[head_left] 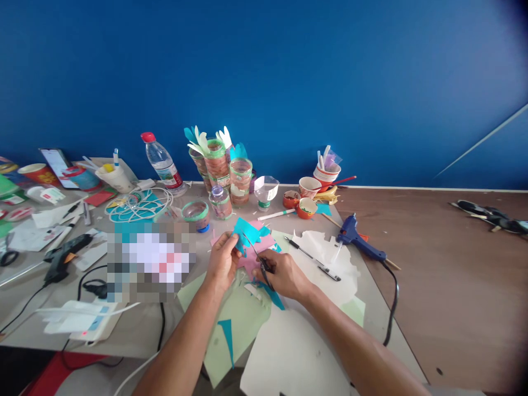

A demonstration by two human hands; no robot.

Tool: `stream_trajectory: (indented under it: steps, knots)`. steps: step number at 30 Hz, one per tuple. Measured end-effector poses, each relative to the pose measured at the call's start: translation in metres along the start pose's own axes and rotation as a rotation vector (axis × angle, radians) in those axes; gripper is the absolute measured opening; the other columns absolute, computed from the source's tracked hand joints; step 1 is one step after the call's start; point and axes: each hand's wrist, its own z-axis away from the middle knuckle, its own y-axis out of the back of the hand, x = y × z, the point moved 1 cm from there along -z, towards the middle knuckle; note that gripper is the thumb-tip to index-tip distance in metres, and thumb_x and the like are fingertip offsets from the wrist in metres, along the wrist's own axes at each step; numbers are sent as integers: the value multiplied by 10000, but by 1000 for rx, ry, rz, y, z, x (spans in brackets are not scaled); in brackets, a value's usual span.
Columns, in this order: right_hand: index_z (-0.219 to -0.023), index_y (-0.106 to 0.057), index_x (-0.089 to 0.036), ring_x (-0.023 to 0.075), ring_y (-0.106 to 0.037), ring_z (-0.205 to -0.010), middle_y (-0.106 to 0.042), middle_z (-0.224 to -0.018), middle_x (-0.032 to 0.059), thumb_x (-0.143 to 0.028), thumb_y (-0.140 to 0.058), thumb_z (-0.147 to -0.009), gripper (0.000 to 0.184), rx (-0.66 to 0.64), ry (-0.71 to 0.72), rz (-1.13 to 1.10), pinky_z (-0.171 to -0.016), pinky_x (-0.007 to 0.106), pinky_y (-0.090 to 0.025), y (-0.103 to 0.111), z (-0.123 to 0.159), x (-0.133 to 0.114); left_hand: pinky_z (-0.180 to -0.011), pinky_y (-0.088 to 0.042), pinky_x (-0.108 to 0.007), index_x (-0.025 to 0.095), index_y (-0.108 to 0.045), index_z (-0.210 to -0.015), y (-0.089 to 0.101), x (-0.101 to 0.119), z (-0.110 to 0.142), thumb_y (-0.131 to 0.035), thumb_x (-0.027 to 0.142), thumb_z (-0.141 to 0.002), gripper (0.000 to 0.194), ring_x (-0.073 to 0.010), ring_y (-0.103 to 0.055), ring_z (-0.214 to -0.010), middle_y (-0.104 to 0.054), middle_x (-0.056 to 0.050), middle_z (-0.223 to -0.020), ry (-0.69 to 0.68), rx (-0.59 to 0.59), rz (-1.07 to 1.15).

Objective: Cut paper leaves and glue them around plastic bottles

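Observation:
Between thumb and fingers, my left hand (pixel 223 261) pinches a piece of blue paper (pixel 247 232). My right hand (pixel 286 273) is wrapped round the dark handles of a pair of scissors (pixel 266 265), whose blades reach up to the blue paper's edge. Beneath both hands lie pink paper (pixel 252 263) and a pale green sheet (pixel 210 300). A narrow blue offcut (pixel 226 338) rests on the green sheet. White paper (pixel 295 352) extends under my right forearm.
A blue glue gun (pixel 358 237) lies to the right with its cord trailing forward. A pen (pixel 307 253) lies nearer. Decorated jars (pixel 216 165), a water bottle (pixel 163 165) and paper cups (pixel 328 175) stand along the back. At left are a black glue gun (pixel 66 257) and a power strip (pixel 99 324).

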Motion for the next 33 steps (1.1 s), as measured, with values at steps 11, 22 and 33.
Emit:
stream_trajectory:
  steps: [11,22,33]
  knots:
    - [-908,-586,-167,89,-316,-536,-362,-575,-77,-301,-598,-764,197,-77,38,-180,-508,214,-297,1,-1,5,-497,-358,-202,170,-526,-652,2,-5,-3,-728,370,-662,284,-71,-454,-497,-508,51,-545,-54,-22,-106]
    - [-910,-576,-170,95,-352,-546,-423,-592,-66,-330,-605,-771,214,-78,79,-112,-521,218,-312,3,-2,4,-499,-343,-207,168,-519,-622,3,-5,-1,-726,343,-685,279,-60,-411,-467,-493,55,-527,50,-116,-59]
    - [-803,-538,-174,78,-315,-534,-389,-573,-79,-275,-598,-771,121,-41,95,-155,-507,202,-290,4,-2,0,-454,-353,-198,160,-546,-624,-5,-5,7,-730,345,-685,267,-63,-425,-447,-535,33,-537,161,-209,-77]
